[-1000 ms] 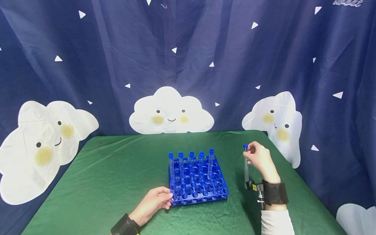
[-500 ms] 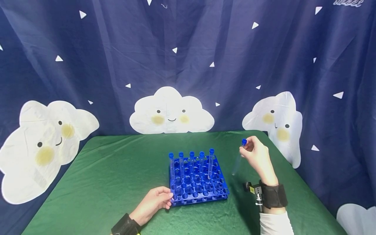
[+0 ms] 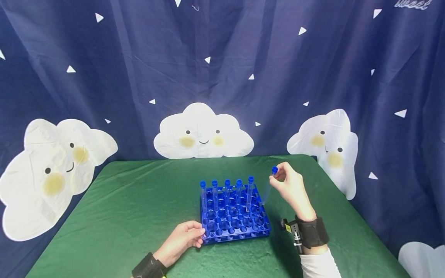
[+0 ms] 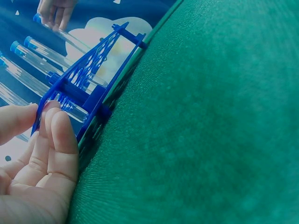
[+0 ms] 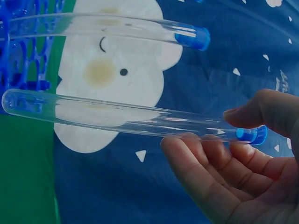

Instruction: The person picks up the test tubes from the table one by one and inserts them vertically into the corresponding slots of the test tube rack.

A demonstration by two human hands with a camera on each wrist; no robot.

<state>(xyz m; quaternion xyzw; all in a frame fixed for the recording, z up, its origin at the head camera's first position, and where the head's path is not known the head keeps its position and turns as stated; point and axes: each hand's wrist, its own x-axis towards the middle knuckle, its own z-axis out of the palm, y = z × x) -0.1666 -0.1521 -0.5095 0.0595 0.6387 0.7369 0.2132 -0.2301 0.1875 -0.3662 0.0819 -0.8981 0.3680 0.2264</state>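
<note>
My right hand (image 3: pixel 289 187) pinches a clear plastic test tube with a blue cap (image 5: pixel 126 116) near its capped end, tilted just above the right edge of the blue plastic tube rack (image 3: pixel 233 220). My left hand (image 3: pixel 182 240), fingers relaxed, rests against the rack's front left corner on the green tablecloth (image 3: pixel 121 216). Five capped tubes (image 3: pixel 226 193) stand along the rack's far edge.

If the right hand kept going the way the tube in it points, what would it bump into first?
Probably the blue rack: the right hand pinches a capped tube whose lower end slants toward the rack's right rear corner, beside the standing tubes. Depth is uncertain.
</note>
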